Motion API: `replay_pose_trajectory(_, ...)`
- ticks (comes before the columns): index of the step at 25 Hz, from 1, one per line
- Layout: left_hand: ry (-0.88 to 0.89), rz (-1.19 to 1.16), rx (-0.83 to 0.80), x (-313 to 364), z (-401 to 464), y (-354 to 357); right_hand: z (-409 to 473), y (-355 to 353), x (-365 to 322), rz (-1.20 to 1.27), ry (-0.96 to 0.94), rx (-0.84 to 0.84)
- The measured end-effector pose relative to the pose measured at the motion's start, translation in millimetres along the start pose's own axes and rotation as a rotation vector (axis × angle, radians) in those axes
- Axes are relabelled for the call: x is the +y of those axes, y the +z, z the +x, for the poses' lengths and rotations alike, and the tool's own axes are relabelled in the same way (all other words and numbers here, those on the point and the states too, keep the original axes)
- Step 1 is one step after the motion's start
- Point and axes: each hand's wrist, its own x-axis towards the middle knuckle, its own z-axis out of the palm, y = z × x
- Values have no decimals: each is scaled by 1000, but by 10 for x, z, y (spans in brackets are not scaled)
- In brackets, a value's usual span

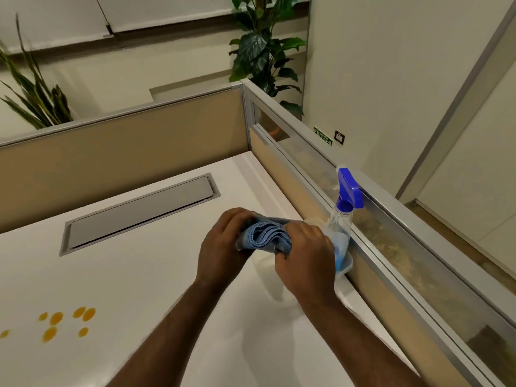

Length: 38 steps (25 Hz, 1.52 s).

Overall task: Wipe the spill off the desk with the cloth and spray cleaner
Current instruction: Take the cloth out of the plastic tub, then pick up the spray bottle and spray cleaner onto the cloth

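A folded blue cloth [265, 237] is held above the white desk [145, 280] between both hands. My left hand [223, 244] grips its left side and my right hand [304, 258] grips its right side. Just right of my right hand a clear spray bottle [342, 227] with a blue trigger head stands upright against the side partition, holding a little blue liquid. Several orange drops of the spill [60, 321] lie on the desk at the lower left, well apart from the hands.
A grey cable hatch [139, 212] is set flush in the desk behind the hands. Beige partitions [125, 152] wall the back and right sides. Potted plants [262, 48] stand beyond them.
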Motion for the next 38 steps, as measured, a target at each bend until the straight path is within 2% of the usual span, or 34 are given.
replay_pose_trajectory(1, -176, -52, 118, -11, -96, -60, -1, 15, -70, 29, -54, 36)
replay_pose_trajectory(3, -663, -190, 294, -29, -312, -147, 6, 66, -200, 61, -168, 115)
replay_pose_trajectory(4, -902, -357, 312, -49, -397, -186, 6, 102, -243, 74, -233, 150)
replay_pose_trajectory(5, -1107, -630, 281, -75, -457, -217, -2, 145, -271, 89, -304, 177)
replay_pose_trajectory(6, -1235, -979, 217, -113, -507, -252, -29, 198, -288, 108, -381, 193)
replay_pose_trajectory(7, -1264, -1288, 159, -166, -554, -304, -74, 259, -289, 135, -456, 197)
replay_pose_trajectory(8, -1222, -1509, 133, -230, -598, -361, -129, 328, -285, 170, -527, 186)
replay_pose_trajectory(10, -1118, -1725, 143, -327, -649, -435, -246, 438, -249, 217, -636, 150)
replay_pose_trajectory(16, -1045, -1574, 161, -456, -853, -659, -243, 506, -430, 306, -750, 108)
replay_pose_trajectory(22, -1240, -1615, 361, -615, -971, -793, -348, 558, -686, 214, -685, 127)
replay_pose_trajectory(30, -1309, -1627, 336, -831, -918, -958, -750, 309, -284, 92, -642, -126)
replay_pose_trajectory(33, -1328, -1572, 336, -910, -855, -990, -682, 177, -123, 58, -523, -35)
replay_pose_trajectory(36, -1429, -1513, 427, -1036, -830, -1062, -513, 32, 67, 65, -124, 253)
replay_pose_trajectory(38, -1505, -1503, 524, -1132, -861, -1108, -371, -102, 161, 91, 59, 394)
